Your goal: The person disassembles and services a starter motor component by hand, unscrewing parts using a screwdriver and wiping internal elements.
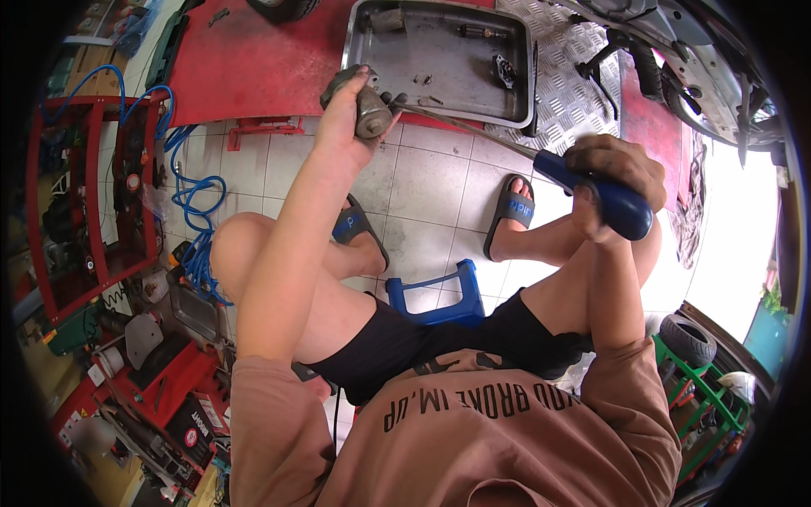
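Note:
My left hand (345, 118) is wrapped round a grimy grey metal motor housing (372, 116), held up in front of the near left corner of a metal tray (439, 59). In my right hand (621, 165) is a long screwdriver (623, 208) with a thick blue handle. Its steel shaft slants left, and the tip reaches the housing by my left fingers; whether it touches cannot be made out. Inside the tray lie an armature-like part (483, 32), a dark round plate (505, 72), a metal cylinder (388, 20) and a few small pieces.
The tray rests on a red platform (253, 63) beside diamond-patterned metal plate (570, 84). A motorcycle (705, 80) stands at the right. Below me is a blue plastic frame (439, 314). Coiled blue hose (198, 188) lies by a red shelf (97, 211) at left.

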Tool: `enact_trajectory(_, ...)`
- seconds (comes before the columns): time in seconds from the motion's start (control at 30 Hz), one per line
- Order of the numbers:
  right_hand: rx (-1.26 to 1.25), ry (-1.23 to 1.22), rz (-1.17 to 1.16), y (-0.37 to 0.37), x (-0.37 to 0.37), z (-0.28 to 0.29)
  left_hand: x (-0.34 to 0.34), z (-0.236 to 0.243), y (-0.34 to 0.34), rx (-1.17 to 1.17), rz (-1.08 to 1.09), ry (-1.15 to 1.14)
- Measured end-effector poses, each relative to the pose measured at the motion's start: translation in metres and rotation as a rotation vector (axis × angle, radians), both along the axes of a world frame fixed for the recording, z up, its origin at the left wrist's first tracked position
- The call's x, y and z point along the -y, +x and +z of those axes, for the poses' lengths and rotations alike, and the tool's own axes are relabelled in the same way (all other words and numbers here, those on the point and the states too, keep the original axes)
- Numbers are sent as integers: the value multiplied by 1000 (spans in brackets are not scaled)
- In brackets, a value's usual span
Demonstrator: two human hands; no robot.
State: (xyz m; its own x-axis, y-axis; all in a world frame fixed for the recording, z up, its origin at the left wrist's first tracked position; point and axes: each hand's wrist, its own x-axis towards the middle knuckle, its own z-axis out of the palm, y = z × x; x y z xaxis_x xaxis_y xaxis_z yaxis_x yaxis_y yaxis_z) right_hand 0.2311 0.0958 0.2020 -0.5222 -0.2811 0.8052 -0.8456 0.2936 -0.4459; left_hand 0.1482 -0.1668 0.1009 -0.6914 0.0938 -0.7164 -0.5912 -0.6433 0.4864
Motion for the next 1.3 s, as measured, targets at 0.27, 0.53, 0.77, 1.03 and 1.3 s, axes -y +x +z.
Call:
enact_trajectory(0.27, 24, 3, -14, 1, 0, 2, -1, -1, -1, 13, -5, -3)
enact_trajectory(0.53, 260, -25, -202, 12, 4, 4, -8, 5, 4, -60, 18, -79)
enact_trajectory(0.77, 404, -80, -343, 16, 9, 3, -6, 2, 5, -78, 32, -104)
enact_trajectory(1.03, 495, -33, -276, 10, 6, 4, -8, 4, 6, -95, -4, -202)
enact_trajectory(1.3, 708, -297, -380, 12, 11, -3, -6, 2, 4, -84, -5, -145)
